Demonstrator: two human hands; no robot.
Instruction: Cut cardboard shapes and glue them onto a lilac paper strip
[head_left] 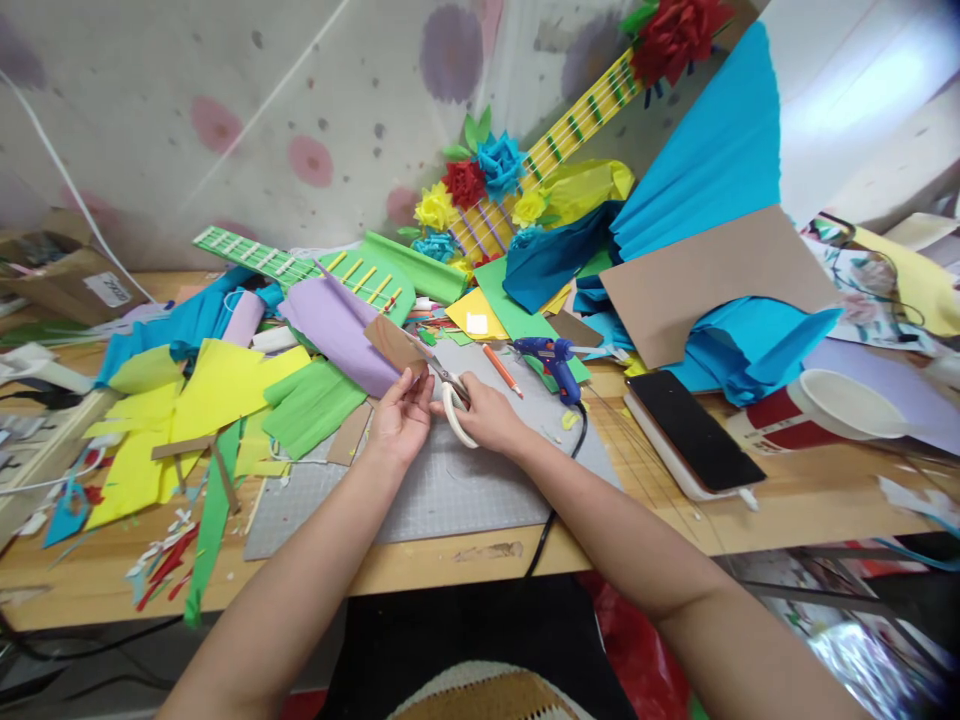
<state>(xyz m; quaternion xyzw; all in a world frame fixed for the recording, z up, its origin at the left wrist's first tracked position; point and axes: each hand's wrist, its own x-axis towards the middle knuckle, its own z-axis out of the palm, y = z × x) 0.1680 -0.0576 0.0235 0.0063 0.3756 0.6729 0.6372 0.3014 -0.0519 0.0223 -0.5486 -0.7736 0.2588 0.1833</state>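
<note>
With its fingers closed on the lower edge of a small piece of brown cardboard [393, 345], my left hand [403, 415] holds it above the grey cutting mat. My right hand [487, 412] grips the white-handled scissors [454, 420], whose blades reach to the cardboard's right edge. How far the blades are apart is hard to make out. Behind the cardboard lies a sheet of purple paper [337, 325]. An orange pencil [502, 370] and a blue glue gun [553, 362] rest to the right of my right hand.
Yellow paper [217, 390] and green crepe paper [315, 400] cover the left side. A flower-covered yellow guitar shape [487, 225] leans at the back. At right are a black phone [696, 430], a paper cup [817, 412] and a large cardboard sheet [712, 275]. A black cable [559, 490] crosses the mat [480, 500].
</note>
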